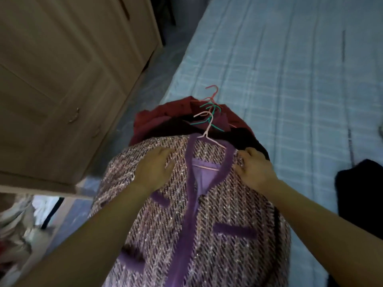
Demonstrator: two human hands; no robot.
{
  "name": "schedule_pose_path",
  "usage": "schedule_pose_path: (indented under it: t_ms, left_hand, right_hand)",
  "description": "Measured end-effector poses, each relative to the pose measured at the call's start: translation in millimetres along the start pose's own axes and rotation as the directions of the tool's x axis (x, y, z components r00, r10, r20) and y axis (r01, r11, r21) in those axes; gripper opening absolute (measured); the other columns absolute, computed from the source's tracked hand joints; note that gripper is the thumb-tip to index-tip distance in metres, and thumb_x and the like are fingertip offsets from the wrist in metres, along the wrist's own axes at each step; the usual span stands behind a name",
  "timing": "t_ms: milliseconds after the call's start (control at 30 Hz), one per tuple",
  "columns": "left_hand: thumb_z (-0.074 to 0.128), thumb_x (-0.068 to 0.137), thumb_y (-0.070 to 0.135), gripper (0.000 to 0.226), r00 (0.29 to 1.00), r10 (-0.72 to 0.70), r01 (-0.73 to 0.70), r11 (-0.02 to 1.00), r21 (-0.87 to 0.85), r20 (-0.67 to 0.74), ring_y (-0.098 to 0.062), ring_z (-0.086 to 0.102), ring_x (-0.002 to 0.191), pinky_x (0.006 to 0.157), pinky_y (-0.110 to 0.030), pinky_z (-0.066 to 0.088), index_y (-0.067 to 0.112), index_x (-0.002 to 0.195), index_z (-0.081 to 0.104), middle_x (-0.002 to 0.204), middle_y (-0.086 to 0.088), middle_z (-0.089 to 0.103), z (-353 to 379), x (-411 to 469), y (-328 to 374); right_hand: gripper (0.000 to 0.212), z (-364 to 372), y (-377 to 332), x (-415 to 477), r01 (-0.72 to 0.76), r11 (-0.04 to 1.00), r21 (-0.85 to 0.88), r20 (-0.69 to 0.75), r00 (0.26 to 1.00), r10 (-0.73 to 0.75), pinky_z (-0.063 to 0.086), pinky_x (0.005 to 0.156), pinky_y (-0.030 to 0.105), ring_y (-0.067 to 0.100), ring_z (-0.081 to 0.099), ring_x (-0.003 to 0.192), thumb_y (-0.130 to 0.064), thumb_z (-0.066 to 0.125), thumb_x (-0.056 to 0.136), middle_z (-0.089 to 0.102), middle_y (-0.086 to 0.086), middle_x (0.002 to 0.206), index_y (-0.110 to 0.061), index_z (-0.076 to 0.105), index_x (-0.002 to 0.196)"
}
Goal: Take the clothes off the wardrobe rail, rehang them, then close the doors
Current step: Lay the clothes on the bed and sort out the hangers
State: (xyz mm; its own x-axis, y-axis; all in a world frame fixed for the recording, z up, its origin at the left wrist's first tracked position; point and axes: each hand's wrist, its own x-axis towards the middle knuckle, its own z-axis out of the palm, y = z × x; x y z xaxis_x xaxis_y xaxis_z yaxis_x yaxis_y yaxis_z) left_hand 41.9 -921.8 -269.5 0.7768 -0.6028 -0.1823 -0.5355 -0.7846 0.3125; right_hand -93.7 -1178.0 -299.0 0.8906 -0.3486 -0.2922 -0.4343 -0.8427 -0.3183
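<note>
A purple-trimmed tweed jacket [207, 214] on a pink hanger [207, 129] lies on top of a pile of clothes at the edge of the bed [290, 69]. Under it are a dark red garment [165, 117] and a black one [248, 139], with green hangers [209, 116] and a red hanger [212, 94] sticking out. My left hand [155, 168] presses flat on the jacket's left shoulder. My right hand [256, 170] grips the jacket's right shoulder, fingers curled into the fabric.
The light wooden wardrobe [62, 79] stands at the left, its doors with metal handles [74, 117] shut in this part. Shelves with folded items [16, 224] show at lower left. Another black garment [360, 193] lies on the bed at right. A narrow floor strip [149, 79] runs between them.
</note>
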Motion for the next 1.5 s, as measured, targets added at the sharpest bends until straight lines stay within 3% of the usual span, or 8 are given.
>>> schedule_pose_path:
  t_ms: [167,333,500,933,1067,1200,1367,1500]
  left_hand:
    - [0.035,0.084,0.041,0.053,0.995,0.1,-0.099,0.994,0.053,-0.013,-0.035,0.055,0.108,0.09,-0.047,0.047,0.012,0.121,0.058,0.119,-0.013,0.059,17.9,49.5,-19.9]
    - [0.038,0.096,0.038,0.049,0.995,-0.029,0.013,0.986,0.166,0.096,-0.03,0.04,0.129,0.105,-0.052,0.032,0.018,0.141,0.039,0.141,-0.009,0.045,34.7,66.6,-39.7]
    - [0.035,0.098,0.043,0.05,0.99,-0.053,0.016,0.965,0.262,0.134,-0.032,0.039,0.125,0.108,-0.055,0.023,0.017,0.141,0.038,0.134,-0.01,0.045,32.4,71.3,-34.2]
    - [0.052,0.087,0.052,0.05,0.979,-0.026,-0.043,0.944,0.328,0.202,-0.032,0.052,0.109,0.093,-0.043,0.039,0.014,0.119,0.051,0.114,-0.01,0.06,35.9,67.2,-36.1]
    - [0.041,0.089,0.059,0.053,0.989,0.077,-0.091,0.99,0.109,0.123,-0.028,0.052,0.09,0.075,-0.037,0.041,0.011,0.107,0.054,0.089,-0.006,0.057,24.0,41.0,-33.1]
    - [0.029,0.087,0.058,0.063,0.996,0.088,-0.088,0.996,-0.016,0.023,-0.026,0.049,0.093,0.072,-0.033,0.032,0.009,0.118,0.055,0.094,-0.006,0.057,-0.9,1.4,-14.9]
    - [0.045,0.089,0.058,0.047,0.977,0.108,-0.114,0.993,-0.022,-0.186,-0.023,0.052,0.08,0.062,-0.033,0.036,0.016,0.104,0.061,0.081,0.0,0.058,-39.7,-43.9,24.9]
    - [0.058,0.083,0.05,0.026,0.96,0.129,-0.152,0.986,-0.074,-0.248,-0.019,0.055,0.071,0.056,-0.035,0.043,0.025,0.089,0.059,0.075,0.005,0.058,-58.0,-94.8,67.9]
  right_hand:
    - [0.052,20.4,3.6,7.2,-0.133,0.991,0.033,0.034,0.991,0.132,0.044,0.089,0.046,0.034,0.044,0.117,-0.04,0.045,0.093,0.04,0.012,0.135,-0.019,0.034,0.139]
    - [0.049,27.3,1.0,4.7,-0.13,0.982,0.136,-0.056,0.989,0.139,0.045,0.085,0.044,0.034,0.048,0.109,-0.038,0.047,0.093,0.049,0.013,0.122,-0.02,0.039,0.138]
    - [0.046,29.2,-2.9,-0.2,-0.117,0.982,0.148,-0.092,0.987,0.131,0.047,0.08,0.042,0.034,0.051,0.102,-0.036,0.048,0.093,0.051,0.013,0.117,-0.022,0.041,0.137]
    - [0.052,49.0,2.9,-4.1,-0.202,0.954,0.222,-0.072,0.972,0.222,0.048,0.076,0.039,0.03,0.055,0.099,-0.039,0.053,0.091,0.057,0.011,0.112,-0.031,0.036,0.139]
    - [0.048,37.9,5.2,-28.8,-0.133,0.931,0.341,-0.109,0.978,0.18,0.045,0.075,0.033,0.025,0.056,0.101,-0.038,0.055,0.091,0.058,0.006,0.115,-0.031,0.042,0.136]
    - [0.047,12.4,2.4,-67.3,-0.045,0.903,0.428,-0.165,0.978,0.127,0.044,0.081,0.029,0.018,0.055,0.105,-0.039,0.055,0.091,0.058,0.0,0.12,-0.032,0.044,0.136]
    - [0.047,-36.8,2.3,-123.3,0.077,0.884,0.461,-0.313,0.946,0.081,0.045,0.072,0.024,0.008,0.055,0.086,-0.04,0.056,0.09,0.061,-0.007,0.095,-0.056,0.038,0.13]
    - [0.044,-66.3,15.6,-186.5,0.135,0.903,0.407,-0.4,0.916,0.043,0.045,0.068,0.026,0.009,0.054,0.078,-0.035,0.057,0.09,0.056,-0.006,0.082,-0.049,0.044,0.131]
